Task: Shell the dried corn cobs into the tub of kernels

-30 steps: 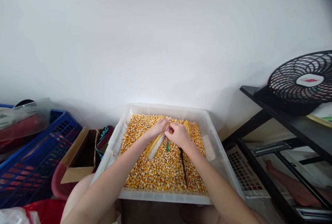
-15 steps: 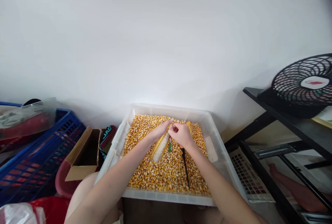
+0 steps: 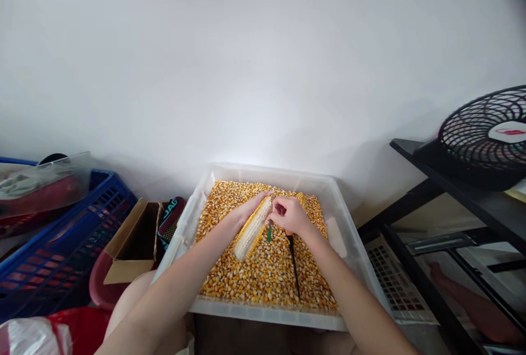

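Note:
A partly stripped corn cob (image 3: 253, 229) slants over the tub, its bare pale strip facing up and yellow kernel rows along both sides. My left hand (image 3: 251, 208) is wrapped round its far left side, the fingers partly hidden beneath it. Against the upper right edge of the cob, my right hand (image 3: 289, 213) has its fingers curled and pressed together. Loose corn kernels (image 3: 263, 284) fill the tub below. A thin black tool (image 3: 294, 264) with an orange part near my right wrist lies on them. Between hand and cob shows a small green piece (image 3: 269, 233).
The translucent plastic tub (image 3: 271, 314) stands against a white wall. At left are a blue crate (image 3: 61, 240), an open cardboard box (image 3: 137, 240) and a reddish basin (image 3: 98, 278). A black fan (image 3: 485, 130) sits on a black rack (image 3: 435, 174) at right, near a white basket (image 3: 405, 289).
The cob's near end has swung slightly left and turned, so more bare surface and the right-hand kernel row show. My right hand has shifted slightly to the right.

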